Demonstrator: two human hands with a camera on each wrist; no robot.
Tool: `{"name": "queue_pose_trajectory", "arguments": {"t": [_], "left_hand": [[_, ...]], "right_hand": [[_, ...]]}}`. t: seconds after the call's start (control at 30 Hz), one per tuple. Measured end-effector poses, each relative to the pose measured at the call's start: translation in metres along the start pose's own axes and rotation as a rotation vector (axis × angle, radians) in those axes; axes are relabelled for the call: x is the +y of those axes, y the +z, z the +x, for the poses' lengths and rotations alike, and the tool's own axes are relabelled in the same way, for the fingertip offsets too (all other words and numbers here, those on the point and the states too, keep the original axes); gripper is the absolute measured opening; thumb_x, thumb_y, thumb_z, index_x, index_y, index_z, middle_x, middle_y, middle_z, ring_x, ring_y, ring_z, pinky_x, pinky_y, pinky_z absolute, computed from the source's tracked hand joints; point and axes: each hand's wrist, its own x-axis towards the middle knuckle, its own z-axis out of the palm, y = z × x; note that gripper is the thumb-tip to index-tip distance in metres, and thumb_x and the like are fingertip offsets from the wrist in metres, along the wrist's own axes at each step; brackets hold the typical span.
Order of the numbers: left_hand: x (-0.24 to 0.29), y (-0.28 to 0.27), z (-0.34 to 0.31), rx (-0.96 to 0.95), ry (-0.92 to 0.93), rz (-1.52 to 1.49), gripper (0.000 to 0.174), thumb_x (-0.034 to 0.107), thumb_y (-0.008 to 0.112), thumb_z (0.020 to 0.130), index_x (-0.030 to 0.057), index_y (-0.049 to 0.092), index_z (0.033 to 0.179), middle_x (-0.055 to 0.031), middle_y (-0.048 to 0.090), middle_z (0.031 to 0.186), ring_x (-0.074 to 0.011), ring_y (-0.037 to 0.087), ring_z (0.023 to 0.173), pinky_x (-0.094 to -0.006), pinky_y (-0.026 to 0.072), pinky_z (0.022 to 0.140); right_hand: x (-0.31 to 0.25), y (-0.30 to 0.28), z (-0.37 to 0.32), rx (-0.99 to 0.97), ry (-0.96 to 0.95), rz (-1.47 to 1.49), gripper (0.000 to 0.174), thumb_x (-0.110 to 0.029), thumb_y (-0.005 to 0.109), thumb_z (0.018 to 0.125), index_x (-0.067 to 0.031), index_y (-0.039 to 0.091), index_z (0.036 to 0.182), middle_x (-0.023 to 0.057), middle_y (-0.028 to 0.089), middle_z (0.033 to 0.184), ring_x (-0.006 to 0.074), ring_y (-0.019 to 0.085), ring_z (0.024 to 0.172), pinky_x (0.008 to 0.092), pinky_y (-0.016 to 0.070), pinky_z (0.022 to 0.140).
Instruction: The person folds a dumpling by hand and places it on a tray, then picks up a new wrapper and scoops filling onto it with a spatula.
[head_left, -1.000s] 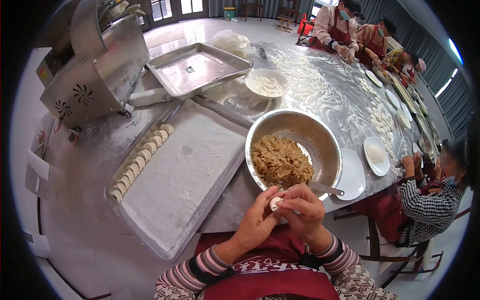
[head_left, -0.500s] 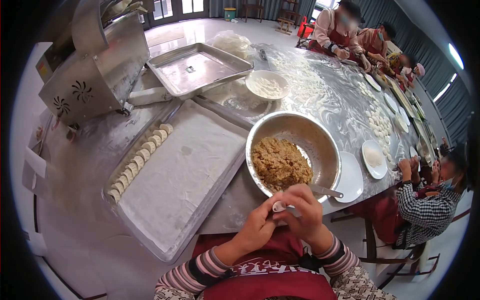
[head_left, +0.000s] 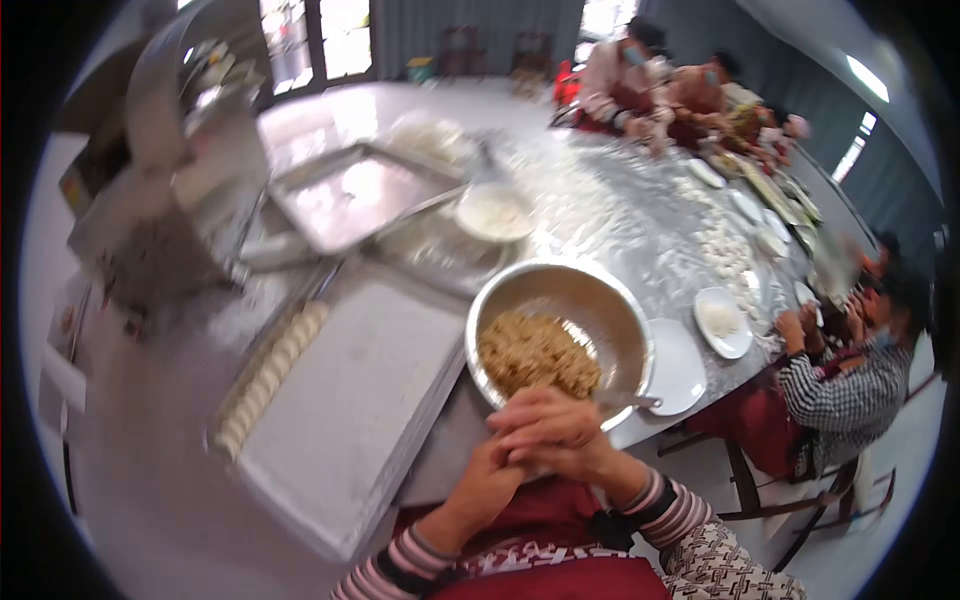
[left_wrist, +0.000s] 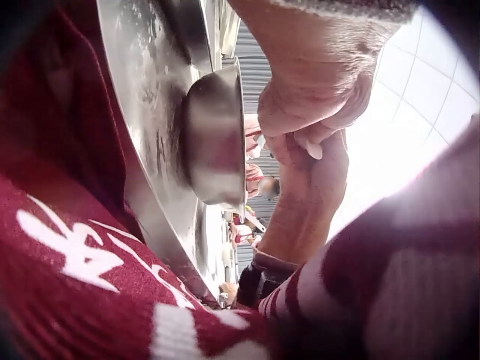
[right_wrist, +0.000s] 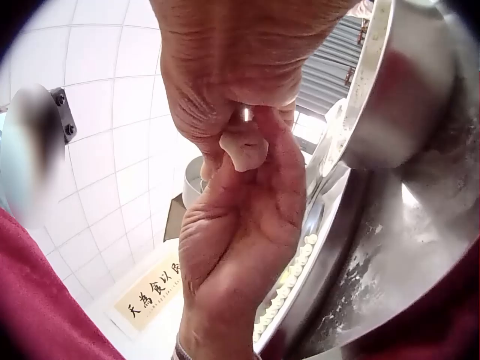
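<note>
Close to my apron, over the near rim of the steel bowl (head_left: pixel 630 330), both hands are pressed together around a small dumpling (right_wrist: pixel 245 148). My right hand (head_left: pixel 555 432) lies over the top, its fingers folded across those of my left hand (head_left: pixel 488 480). From the head the dumpling is hidden by the fingers; the right wrist view shows its pale dough pinched between the two hands. Only a bit of white edge shows in the left wrist view. Brown minced filling (head_left: pixel 535 355) fills part of the bowl, where a metal handle (head_left: pixel 635 400) leans over the rim.
Left of the bowl, a lined tray (head_left: pixel 350 370) carries a row of dumplings (head_left: pixel 270 380) along its far-left side. Behind are another metal tray (head_left: pixel 350 235), a flour bowl (head_left: pixel 495 213) and a steel machine (head_left: pixel 165 230). White plates (head_left: pixel 677 370) and people stand or sit rightward.
My hands have closed more tightly together, and the right fingers now cover the dumpling that showed between them before. The head view has shifted, with the bowl lower and further left in it.
</note>
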Motion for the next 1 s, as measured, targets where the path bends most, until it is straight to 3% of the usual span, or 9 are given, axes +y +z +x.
{"name": "queue_pose_trajectory", "arguments": {"t": [0.13,0.2,0.3,0.33,0.43,0.6,0.73,0.87,1.0], "left_hand": [[0.011,0.003,-0.004,-0.035,0.101,0.089,0.029,-0.001,0.052,0.087,-0.0012,0.058,0.116,-0.0063,0.06,0.112,-0.0133,0.057,0.099,-0.0233,0.0468,0.084],[0.01,-0.005,-0.007,0.003,0.031,0.159,0.032,-0.001,0.054,0.086,-0.0011,0.056,0.118,-0.0058,0.061,0.11,-0.0126,0.058,0.097,-0.024,0.047,0.083],[0.004,-0.014,-0.005,-0.002,0.082,0.227,0.034,-0.002,0.055,0.085,-0.0009,0.055,0.119,-0.0059,0.061,0.108,-0.0111,0.058,0.095,-0.0247,0.0477,0.082],[0.008,-0.005,-0.01,0.098,0.119,0.238,0.03,-0.001,0.056,0.086,-0.0014,0.055,0.116,-0.0064,0.061,0.107,-0.0111,0.058,0.094,-0.0255,0.0482,0.082],[0.02,0.003,-0.013,0.059,0.128,0.285,0.026,-0.001,0.059,0.085,-0.0009,0.06,0.111,-0.0078,0.063,0.108,-0.0166,0.058,0.101,-0.0274,0.0477,0.086],[0.016,0.0,-0.013,0.093,0.147,0.505,0.029,0.0,0.058,0.084,0.0012,0.061,0.113,-0.0085,0.063,0.109,-0.0187,0.057,0.104,-0.0288,0.0455,0.088],[0.007,-0.003,-0.012,0.094,0.195,0.372,0.036,0.0,0.06,0.085,0.0023,0.055,0.121,-0.0086,0.062,0.11,-0.0151,0.055,0.106,-0.0276,0.0451,0.088],[0.015,0.006,-0.013,0.095,0.143,0.284,0.038,0.002,0.06,0.087,0.0015,0.052,0.124,-0.0086,0.061,0.11,-0.0136,0.054,0.104,-0.0262,0.0449,0.088],[0.015,0.011,-0.013,0.073,0.212,0.335,0.039,0.002,0.061,0.086,0.0005,0.051,0.124,-0.0085,0.06,0.111,-0.0143,0.055,0.102,-0.0262,0.0451,0.086]], "right_hand": [[0.005,0.001,0.003,-0.042,-0.081,-0.028,0.013,-0.011,0.075,0.073,-0.006,0.072,0.084,0.0068,0.069,0.103,0.0256,0.057,0.11,0.0422,0.0412,0.096],[0.01,0.003,0.001,-0.09,-0.074,-0.055,0.014,-0.013,0.076,0.072,-0.006,0.07,0.083,0.0069,0.068,0.106,0.0262,0.053,0.119,0.046,0.0369,0.1],[0.02,0.01,-0.002,-0.125,-0.069,0.029,0.018,-0.015,0.073,0.077,-0.008,0.073,0.093,0.007,0.066,0.114,0.0273,0.049,0.124,0.0444,0.0327,0.105],[0.018,0.012,-0.004,-0.106,-0.013,0.078,0.018,-0.016,0.073,0.077,-0.0074,0.073,0.094,0.0072,0.064,0.117,0.0288,0.047,0.126,0.0443,0.0331,0.105],[0.016,0.011,-0.007,-0.082,-0.113,0.016,0.019,-0.016,0.072,0.078,-0.0069,0.072,0.095,0.0074,0.064,0.118,0.0301,0.046,0.126,0.044,0.0339,0.104],[0.014,0.01,-0.009,-0.105,-0.142,-0.079,0.013,-0.019,0.068,0.082,-0.0073,0.072,0.088,0.0068,0.064,0.119,0.0254,0.044,0.129,0.0453,0.0289,0.106],[0.012,0.015,-0.015,-0.037,-0.035,-0.017,0.014,-0.012,0.07,0.079,-0.007,0.07,0.092,0.0063,0.063,0.12,0.0268,0.044,0.129,0.0419,0.0353,0.104],[0.017,0.015,-0.025,0.069,-0.129,-0.021,0.019,-0.009,0.071,0.077,-0.0068,0.07,0.096,0.0066,0.062,0.122,0.0284,0.045,0.129,0.0401,0.0384,0.102],[0.022,0.016,-0.024,0.124,-0.162,0.015,0.02,-0.009,0.071,0.077,-0.0074,0.07,0.097,0.0079,0.062,0.121,0.0302,0.045,0.128,0.04,0.0401,0.101]]}}
